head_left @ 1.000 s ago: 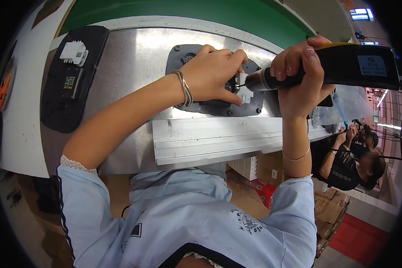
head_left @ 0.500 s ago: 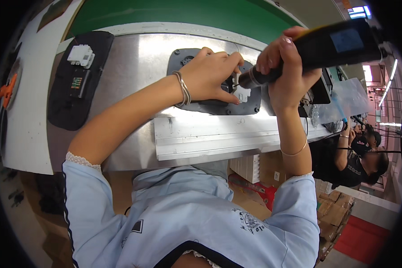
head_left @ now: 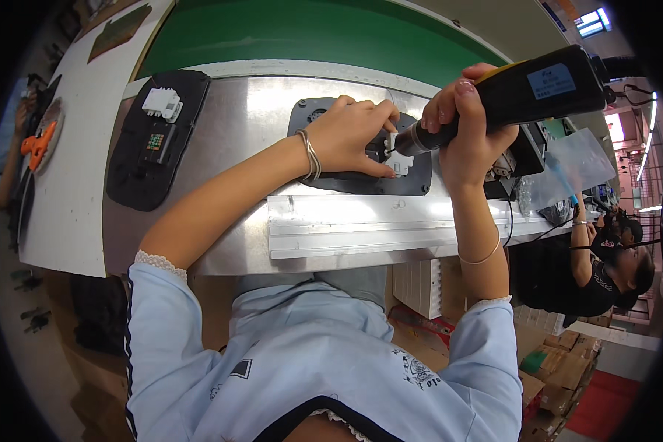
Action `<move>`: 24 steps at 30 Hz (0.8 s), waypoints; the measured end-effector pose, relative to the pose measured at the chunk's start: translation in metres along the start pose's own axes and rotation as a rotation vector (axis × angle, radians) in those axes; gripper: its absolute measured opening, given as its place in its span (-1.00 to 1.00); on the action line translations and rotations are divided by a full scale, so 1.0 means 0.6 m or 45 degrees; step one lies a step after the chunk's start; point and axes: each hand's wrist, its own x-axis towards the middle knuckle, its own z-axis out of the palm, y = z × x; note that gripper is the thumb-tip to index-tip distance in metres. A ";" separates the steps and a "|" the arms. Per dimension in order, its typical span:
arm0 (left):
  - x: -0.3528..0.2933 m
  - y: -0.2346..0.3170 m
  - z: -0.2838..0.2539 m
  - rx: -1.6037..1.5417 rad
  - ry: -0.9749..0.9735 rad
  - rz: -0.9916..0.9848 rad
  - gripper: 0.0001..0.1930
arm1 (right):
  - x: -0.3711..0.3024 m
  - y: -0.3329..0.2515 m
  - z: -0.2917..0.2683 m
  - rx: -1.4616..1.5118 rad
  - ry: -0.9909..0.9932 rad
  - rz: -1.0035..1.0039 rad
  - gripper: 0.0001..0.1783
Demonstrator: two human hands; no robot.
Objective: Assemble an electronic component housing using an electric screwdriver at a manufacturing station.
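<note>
A dark grey rounded panel (head_left: 331, 180) lies on the metal bench top, with a white plastic part (head_left: 398, 163) on it. My left hand (head_left: 346, 140) rests over the panel, thumb and fingertips pressed around the white part. In my right hand (head_left: 473, 140) is a black and yellow electric screwdriver (head_left: 530, 88), held nearly level. Its narrow bit points down-left and meets or hovers just over the white part; exact contact is too small to tell. Some of the panel is hidden under my left hand.
To the left lies a similar dark panel (head_left: 136, 177) with a white part (head_left: 162, 104) and a black module (head_left: 157, 144). A white metal rail (head_left: 361, 232) runs along the near bench edge. An orange-handled tool (head_left: 40, 146) sits far left. At right are a clear plastic bag (head_left: 578, 169) and a co-worker (head_left: 589, 272).
The whole view has shifted, with the bench appearing further right. Both hands keep their places at the panel, the screwdriver still at the white part.
</note>
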 end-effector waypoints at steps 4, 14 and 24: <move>0.000 -0.003 0.001 -0.010 -0.008 0.013 -0.25 | 0.000 0.004 0.002 -0.003 0.031 0.034 -0.86; -0.002 -0.004 -0.002 0.008 -0.031 -0.018 -0.29 | 0.002 0.014 0.002 0.015 0.002 0.011 -0.87; -0.001 -0.005 0.002 0.008 -0.018 -0.013 -0.29 | 0.001 0.013 -0.003 0.020 0.022 0.014 -0.85</move>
